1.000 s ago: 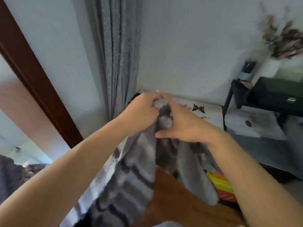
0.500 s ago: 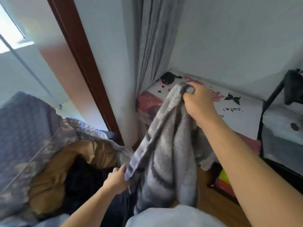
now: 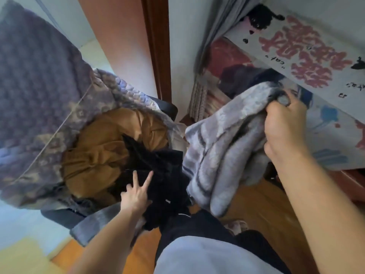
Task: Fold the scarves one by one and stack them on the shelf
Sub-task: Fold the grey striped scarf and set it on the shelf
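My right hand (image 3: 284, 133) grips the grey striped scarf (image 3: 223, 147) bunched, soft and floppy; my left hand (image 3: 136, 194), fingers spread, touches the limp black scarf (image 3: 158, 165); I'd pinch an edge.

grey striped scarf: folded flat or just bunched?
Bunched. The grey striped scarf hangs in loose folds from the right hand, gripped at one end.

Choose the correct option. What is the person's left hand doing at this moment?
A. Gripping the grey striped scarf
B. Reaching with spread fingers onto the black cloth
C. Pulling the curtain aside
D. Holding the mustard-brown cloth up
B: the left hand lies with spread fingers on the black cloth, while the right hand alone grips the grey striped scarf.
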A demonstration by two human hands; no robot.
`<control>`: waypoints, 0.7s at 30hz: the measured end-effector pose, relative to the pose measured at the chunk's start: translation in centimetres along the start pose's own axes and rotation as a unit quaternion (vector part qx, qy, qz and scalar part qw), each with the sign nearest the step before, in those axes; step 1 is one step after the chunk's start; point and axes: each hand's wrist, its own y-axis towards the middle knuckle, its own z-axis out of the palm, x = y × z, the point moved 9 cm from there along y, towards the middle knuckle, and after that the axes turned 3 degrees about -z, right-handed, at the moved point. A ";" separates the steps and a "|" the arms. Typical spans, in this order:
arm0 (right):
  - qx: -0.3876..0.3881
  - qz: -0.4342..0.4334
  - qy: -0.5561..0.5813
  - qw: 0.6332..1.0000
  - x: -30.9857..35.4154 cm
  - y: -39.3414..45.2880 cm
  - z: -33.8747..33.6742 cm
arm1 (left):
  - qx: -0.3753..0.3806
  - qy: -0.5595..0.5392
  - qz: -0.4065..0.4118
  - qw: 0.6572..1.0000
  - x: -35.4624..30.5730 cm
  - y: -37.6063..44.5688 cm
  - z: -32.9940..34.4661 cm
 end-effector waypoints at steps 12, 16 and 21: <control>0.001 0.015 0.067 0.998 -2.0 -1.6 2.2 | -0.061 -0.346 -0.090 0.932 4.8 2.5 -4.0; 0.029 0.003 0.122 0.992 3.5 -2.6 2.4 | -0.304 -0.496 -0.126 0.803 11.1 -5.0 -21.5; 0.073 -0.045 0.199 0.976 12.6 -2.5 3.4 | -0.462 -0.461 -0.104 0.750 17.7 -15.3 -39.3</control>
